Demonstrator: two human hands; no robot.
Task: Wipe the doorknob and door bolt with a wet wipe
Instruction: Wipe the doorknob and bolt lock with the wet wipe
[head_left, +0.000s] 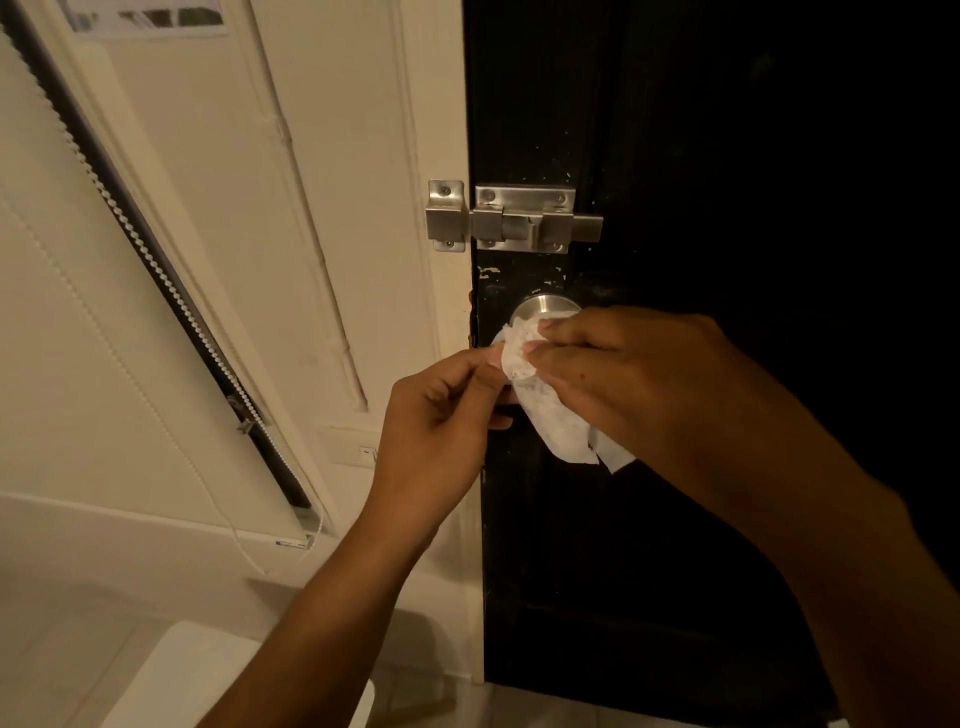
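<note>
A round steel doorknob sticks out of the black door, its lower half hidden behind my hands. Above it a steel door bolt spans the door edge into its keeper on the cream frame. A crumpled white wet wipe hangs just in front of and below the knob. My right hand pinches the wipe's upper part and covers its right side. My left hand grips the wipe's left edge between thumb and fingers.
A cream wall and door frame lie left of the door. A roller blind with a beaded cord slants down the left side. A wall switch sits beside my left hand. A white object stands low at the bottom left.
</note>
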